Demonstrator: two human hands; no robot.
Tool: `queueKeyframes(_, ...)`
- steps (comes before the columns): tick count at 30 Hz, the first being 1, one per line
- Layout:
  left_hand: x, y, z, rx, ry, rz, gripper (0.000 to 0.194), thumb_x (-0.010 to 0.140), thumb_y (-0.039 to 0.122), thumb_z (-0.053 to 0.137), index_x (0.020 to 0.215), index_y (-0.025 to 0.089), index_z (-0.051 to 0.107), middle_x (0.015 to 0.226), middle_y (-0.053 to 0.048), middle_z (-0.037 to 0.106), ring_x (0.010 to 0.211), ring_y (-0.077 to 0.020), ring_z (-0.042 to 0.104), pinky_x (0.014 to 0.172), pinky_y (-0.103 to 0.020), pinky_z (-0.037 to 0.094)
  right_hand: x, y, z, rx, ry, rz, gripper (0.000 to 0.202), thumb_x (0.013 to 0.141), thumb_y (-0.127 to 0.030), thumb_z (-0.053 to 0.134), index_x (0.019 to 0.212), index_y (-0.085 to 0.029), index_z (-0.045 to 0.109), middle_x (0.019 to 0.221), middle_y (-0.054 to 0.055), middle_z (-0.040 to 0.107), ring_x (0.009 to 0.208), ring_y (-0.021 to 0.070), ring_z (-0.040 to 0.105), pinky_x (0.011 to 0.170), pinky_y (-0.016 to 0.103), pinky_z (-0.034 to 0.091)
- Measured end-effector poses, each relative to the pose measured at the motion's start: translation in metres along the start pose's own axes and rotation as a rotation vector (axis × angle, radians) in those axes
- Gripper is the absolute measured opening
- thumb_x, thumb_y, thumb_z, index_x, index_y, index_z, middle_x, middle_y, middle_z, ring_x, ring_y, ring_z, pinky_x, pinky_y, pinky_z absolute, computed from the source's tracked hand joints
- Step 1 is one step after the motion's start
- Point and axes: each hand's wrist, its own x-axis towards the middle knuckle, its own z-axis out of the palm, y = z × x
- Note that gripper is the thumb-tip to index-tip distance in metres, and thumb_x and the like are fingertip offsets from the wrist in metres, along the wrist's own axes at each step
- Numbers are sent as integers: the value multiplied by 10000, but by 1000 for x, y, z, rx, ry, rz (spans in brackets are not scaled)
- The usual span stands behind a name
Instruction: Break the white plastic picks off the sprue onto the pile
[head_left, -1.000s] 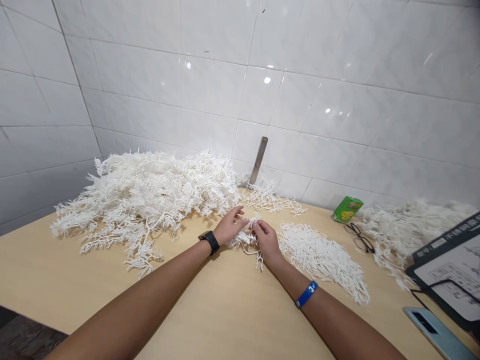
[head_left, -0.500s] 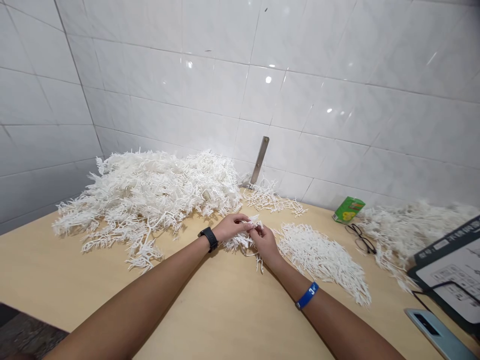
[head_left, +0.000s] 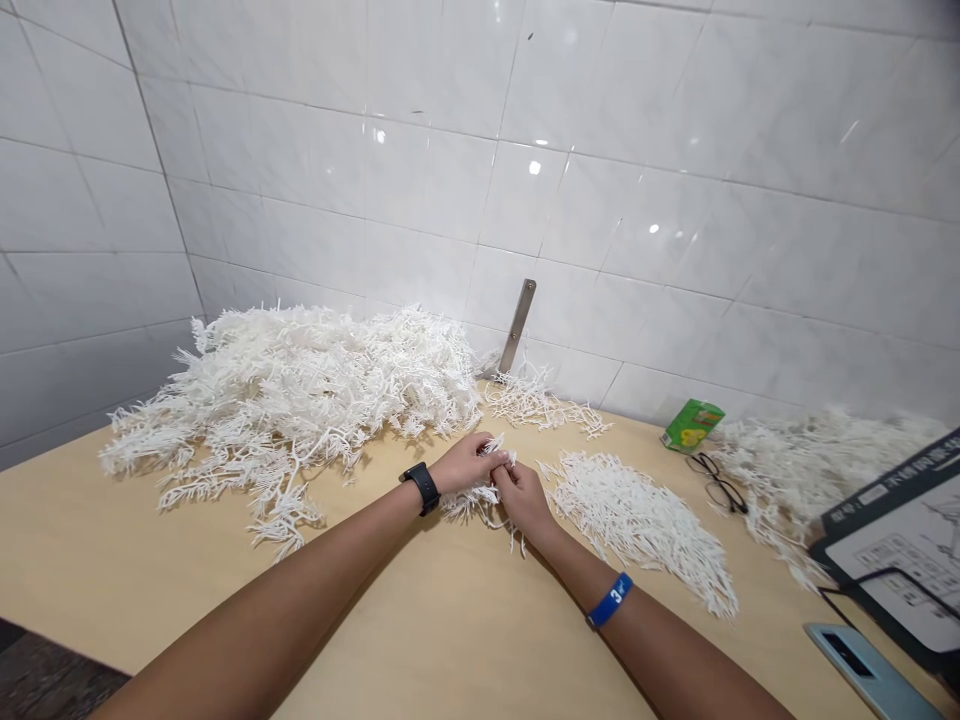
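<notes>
My left hand (head_left: 466,465), with a black watch on its wrist, is closed on a white branched plastic sprig (head_left: 472,503). Pressed close beside it, my right hand (head_left: 526,498) pinches the same sprig, a blue band round its forearm. Fringed ends of the sprig stick out above and below my fingers; its middle is hidden by them. To the left lies a large heap of white branched sprigs (head_left: 315,380). Right of my hands is a flat pile of short white plastic pieces (head_left: 637,520).
Thin white strands (head_left: 544,400) lie by a metal bracket (head_left: 517,330) against the tiled wall. Further right are a green box (head_left: 693,426), black glasses (head_left: 718,483), another white heap (head_left: 810,460), a printed carton (head_left: 907,550) and a pale blue phone (head_left: 862,670) on the wooden table (head_left: 420,630).
My fingers have shifted slightly on the sprig, with the right hand's fingertips drawn in closer to the left thumb. The view has tilted a little; the piles look the same.
</notes>
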Motion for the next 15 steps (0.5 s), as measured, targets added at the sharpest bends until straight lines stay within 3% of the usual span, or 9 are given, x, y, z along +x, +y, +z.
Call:
queueKeyframes(7,2,-19,10,-193,135,-16,305,800,426,528,663,194,385,575,54,404,540,-91,373,532,-228,322,5,0,0,-41,-42,-23,296,807,-365,420,573,-188,385,560,-40,373,578,114,363,556,245,257)
queueKeyframes(15,9,-32,17,26,375,-50,248,791,305,515,628,196,363,560,56,375,566,-104,367,560,-235,295,11,1,5,-39,-37,50,259,735,-319,417,510,-193,386,505,-44,348,531,108,338,529,248,238)
